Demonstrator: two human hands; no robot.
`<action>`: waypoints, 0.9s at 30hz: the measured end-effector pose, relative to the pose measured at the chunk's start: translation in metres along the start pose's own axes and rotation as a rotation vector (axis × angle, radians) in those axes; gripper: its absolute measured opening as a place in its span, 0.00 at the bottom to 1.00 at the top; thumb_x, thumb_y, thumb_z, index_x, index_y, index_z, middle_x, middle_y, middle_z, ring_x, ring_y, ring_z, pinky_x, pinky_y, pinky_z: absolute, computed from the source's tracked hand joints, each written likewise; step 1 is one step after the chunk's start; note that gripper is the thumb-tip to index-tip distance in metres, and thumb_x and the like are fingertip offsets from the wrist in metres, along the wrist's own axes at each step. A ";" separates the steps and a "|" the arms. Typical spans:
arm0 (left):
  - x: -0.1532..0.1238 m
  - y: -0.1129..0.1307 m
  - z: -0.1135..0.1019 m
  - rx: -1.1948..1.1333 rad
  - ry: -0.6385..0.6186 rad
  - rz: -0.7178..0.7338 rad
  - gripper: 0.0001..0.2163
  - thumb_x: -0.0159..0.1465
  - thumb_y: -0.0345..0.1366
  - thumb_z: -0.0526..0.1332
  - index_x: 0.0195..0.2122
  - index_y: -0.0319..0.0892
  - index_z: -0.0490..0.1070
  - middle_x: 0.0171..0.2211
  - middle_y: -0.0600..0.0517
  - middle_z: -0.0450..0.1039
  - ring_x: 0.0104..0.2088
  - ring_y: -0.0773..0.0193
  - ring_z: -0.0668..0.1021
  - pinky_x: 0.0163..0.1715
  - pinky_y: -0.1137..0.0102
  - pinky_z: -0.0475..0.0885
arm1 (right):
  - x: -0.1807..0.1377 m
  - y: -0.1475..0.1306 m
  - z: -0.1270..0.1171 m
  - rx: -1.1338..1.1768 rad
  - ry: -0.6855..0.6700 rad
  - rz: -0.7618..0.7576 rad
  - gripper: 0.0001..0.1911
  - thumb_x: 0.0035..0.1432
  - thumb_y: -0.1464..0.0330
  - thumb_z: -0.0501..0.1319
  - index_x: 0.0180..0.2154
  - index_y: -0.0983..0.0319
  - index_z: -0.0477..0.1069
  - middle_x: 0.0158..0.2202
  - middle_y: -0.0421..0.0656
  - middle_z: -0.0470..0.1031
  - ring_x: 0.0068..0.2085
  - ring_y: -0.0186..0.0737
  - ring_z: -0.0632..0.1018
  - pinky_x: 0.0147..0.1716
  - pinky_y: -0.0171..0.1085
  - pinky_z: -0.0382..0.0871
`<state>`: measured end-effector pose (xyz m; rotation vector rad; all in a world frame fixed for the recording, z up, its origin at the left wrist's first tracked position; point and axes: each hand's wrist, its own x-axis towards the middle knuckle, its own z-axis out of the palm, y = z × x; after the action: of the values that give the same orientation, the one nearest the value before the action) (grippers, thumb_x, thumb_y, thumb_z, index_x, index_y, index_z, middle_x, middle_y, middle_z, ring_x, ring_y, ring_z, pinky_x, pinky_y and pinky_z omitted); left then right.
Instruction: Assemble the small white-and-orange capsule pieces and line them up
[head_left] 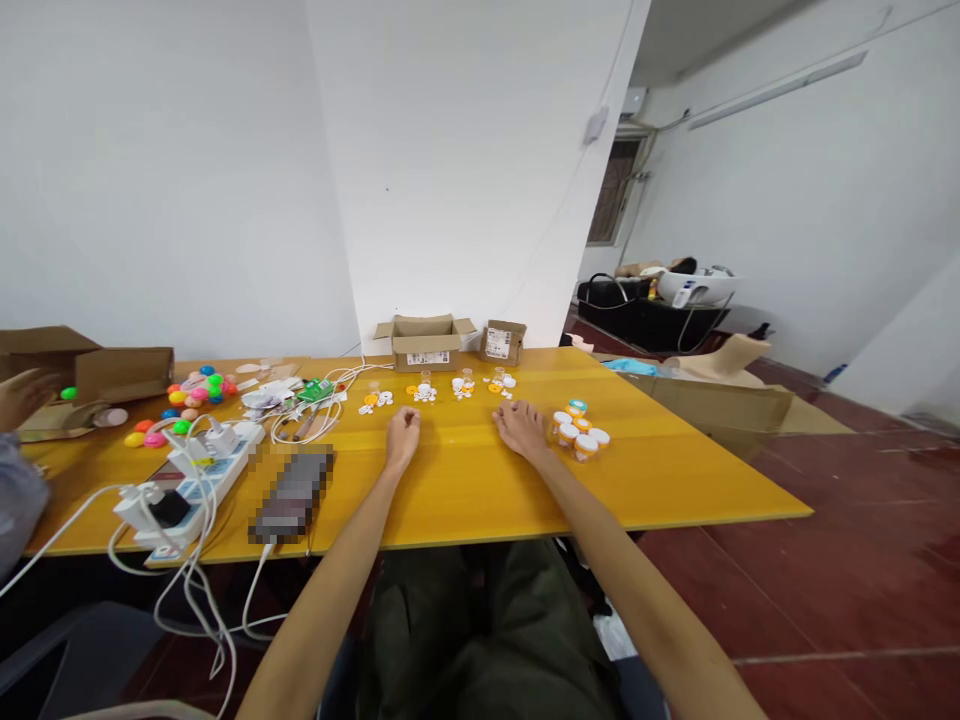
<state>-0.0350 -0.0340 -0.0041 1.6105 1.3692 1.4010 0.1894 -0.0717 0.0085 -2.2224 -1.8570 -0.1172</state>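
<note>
My left hand [403, 432] rests on the yellow table [675, 480] with its fingers curled into a loose fist; nothing shows in it. My right hand [520, 427] lies flat on the table, fingers stretched out, holding nothing. Just to its right stands a cluster of small orange jars with white lids [578, 428]. Beyond both hands lie several small clear vials and white and orange caps [424, 392] in a row.
Two open cardboard boxes [425, 342] stand at the table's far edge. A white power strip with cables [196, 470], a blurred dark device [291, 494] and coloured balls [191, 398] fill the left side. Another person's hand [22, 395] shows far left.
</note>
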 end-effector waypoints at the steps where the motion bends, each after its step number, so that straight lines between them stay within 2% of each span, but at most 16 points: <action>1: -0.001 0.001 0.001 0.034 -0.047 0.020 0.05 0.58 0.30 0.60 0.27 0.44 0.72 0.28 0.53 0.76 0.33 0.61 0.78 0.40 0.67 0.72 | 0.000 0.001 0.000 -0.004 0.001 0.006 0.15 0.69 0.63 0.49 0.50 0.59 0.70 0.52 0.53 0.71 0.52 0.51 0.70 0.47 0.45 0.62; 5: -0.009 0.002 0.007 0.193 -0.259 0.166 0.03 0.56 0.29 0.63 0.26 0.44 0.75 0.28 0.52 0.76 0.33 0.62 0.78 0.41 0.67 0.73 | 0.001 0.002 0.003 -0.010 0.013 -0.004 0.16 0.70 0.62 0.48 0.50 0.58 0.70 0.52 0.53 0.71 0.52 0.51 0.71 0.48 0.45 0.63; 9: -0.015 0.000 0.011 0.301 -0.348 0.292 0.02 0.56 0.32 0.66 0.27 0.44 0.77 0.30 0.51 0.76 0.34 0.61 0.78 0.42 0.67 0.73 | 0.001 0.000 0.006 0.003 0.021 -0.050 0.17 0.70 0.60 0.47 0.49 0.57 0.71 0.52 0.52 0.71 0.51 0.49 0.71 0.48 0.45 0.63; 15: -0.011 -0.005 0.028 0.197 -0.326 0.357 0.07 0.56 0.28 0.66 0.23 0.45 0.75 0.27 0.51 0.73 0.32 0.60 0.77 0.41 0.66 0.72 | 0.001 -0.001 0.005 0.075 0.027 -0.101 0.18 0.71 0.59 0.46 0.48 0.56 0.72 0.51 0.50 0.72 0.51 0.48 0.72 0.49 0.45 0.63; 20: -0.005 -0.003 0.066 0.074 -0.329 0.274 0.09 0.52 0.26 0.67 0.21 0.47 0.74 0.26 0.51 0.74 0.35 0.58 0.77 0.44 0.66 0.72 | 0.006 0.006 0.006 0.239 0.034 -0.143 0.20 0.71 0.62 0.44 0.47 0.55 0.74 0.49 0.46 0.74 0.51 0.44 0.73 0.50 0.42 0.64; 24: -0.002 0.005 0.099 0.073 -0.318 0.293 0.09 0.52 0.24 0.64 0.20 0.46 0.73 0.26 0.52 0.75 0.34 0.58 0.77 0.42 0.67 0.72 | 0.010 0.014 0.009 0.386 0.079 -0.200 0.23 0.71 0.63 0.41 0.46 0.56 0.74 0.47 0.44 0.77 0.50 0.42 0.74 0.50 0.39 0.66; 27: 0.000 0.011 0.109 0.075 -0.357 0.309 0.10 0.51 0.22 0.62 0.19 0.45 0.72 0.24 0.52 0.75 0.33 0.58 0.77 0.42 0.65 0.72 | 0.013 0.016 0.011 0.473 0.111 -0.217 0.25 0.71 0.64 0.38 0.45 0.56 0.74 0.47 0.44 0.77 0.52 0.41 0.74 0.50 0.37 0.66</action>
<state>0.0719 -0.0172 -0.0236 2.0726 1.0056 1.1587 0.2068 -0.0593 -0.0020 -1.6658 -1.8291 0.1449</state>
